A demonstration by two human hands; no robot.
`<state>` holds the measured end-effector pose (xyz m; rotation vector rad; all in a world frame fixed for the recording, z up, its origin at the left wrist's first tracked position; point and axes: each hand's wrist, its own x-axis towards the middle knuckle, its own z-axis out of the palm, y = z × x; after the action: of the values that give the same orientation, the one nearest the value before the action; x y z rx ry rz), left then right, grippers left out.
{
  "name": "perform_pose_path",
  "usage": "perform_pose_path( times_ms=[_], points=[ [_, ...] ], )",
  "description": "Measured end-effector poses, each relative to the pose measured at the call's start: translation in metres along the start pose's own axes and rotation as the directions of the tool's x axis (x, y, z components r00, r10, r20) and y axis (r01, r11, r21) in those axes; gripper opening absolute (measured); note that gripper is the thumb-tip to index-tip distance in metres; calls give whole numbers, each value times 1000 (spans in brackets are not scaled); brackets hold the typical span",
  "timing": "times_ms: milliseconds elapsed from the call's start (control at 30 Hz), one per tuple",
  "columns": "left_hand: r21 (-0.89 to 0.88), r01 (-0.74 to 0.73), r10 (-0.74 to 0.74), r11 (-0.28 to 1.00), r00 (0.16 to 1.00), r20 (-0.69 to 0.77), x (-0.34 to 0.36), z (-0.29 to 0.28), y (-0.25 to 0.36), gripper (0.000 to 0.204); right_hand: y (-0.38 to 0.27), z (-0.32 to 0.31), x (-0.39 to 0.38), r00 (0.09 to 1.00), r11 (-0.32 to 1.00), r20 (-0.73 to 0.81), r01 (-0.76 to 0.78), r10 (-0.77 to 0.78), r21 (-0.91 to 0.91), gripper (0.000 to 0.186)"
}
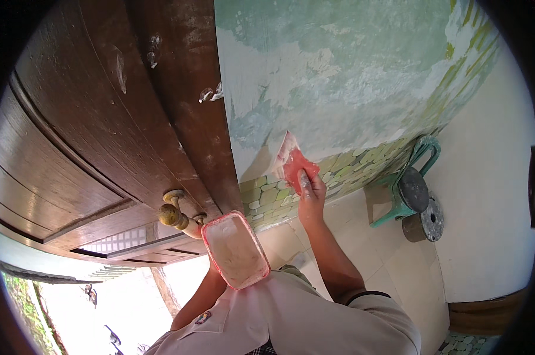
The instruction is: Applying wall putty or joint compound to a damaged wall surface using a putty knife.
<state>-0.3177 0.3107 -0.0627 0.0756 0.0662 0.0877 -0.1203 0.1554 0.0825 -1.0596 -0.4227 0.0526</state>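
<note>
My right hand [310, 195] grips a red putty spreader [297, 165], thumb on its near face. White filler smears the spreader's blade, which is at the lower part of the patchy green and white wall [338, 77], just above a band of pebble-pattern tile. In front of my body, my left hand [213, 273] holds up a red-rimmed rectangular tub [235, 251]; its fingers are mostly hidden behind the tub. Pale filler coats the tub's inside and rim.
A dark brown wooden door [114, 106] with a brass handle [173, 214] stands at left, with white smears on it. To the right, a green plastic chair [397, 192] and a dark round container [424, 219] stand on the tiled floor [368, 248]. Bright daylight enters at lower left.
</note>
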Motion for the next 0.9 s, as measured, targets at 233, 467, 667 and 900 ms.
perform_pose_path(
  times_ms=[233, 467, 667, 900],
  points=[
    [162, 15, 8, 987, 990, -142, -9, 8, 1, 61, 69, -25, -41, 994, 994, -73, -88, 83, -69, 30],
    [102, 27, 0, 994, 968, -251, -17, 1, 2, 57, 102, -48, -70, 956, 969, -174, -246, 237, -32, 31],
    [95, 39, -10, 995, 956, -293, -18, -10, 5, 56, 104, -45, -55, 996, 964, -83, -59, 39, -261, 35],
    [99, 81, -46, 992, 949, -311, -29, -9, 7, 54, 105, 30, -8, 953, 891, -156, 176, -261, -419, 44]
  ],
)
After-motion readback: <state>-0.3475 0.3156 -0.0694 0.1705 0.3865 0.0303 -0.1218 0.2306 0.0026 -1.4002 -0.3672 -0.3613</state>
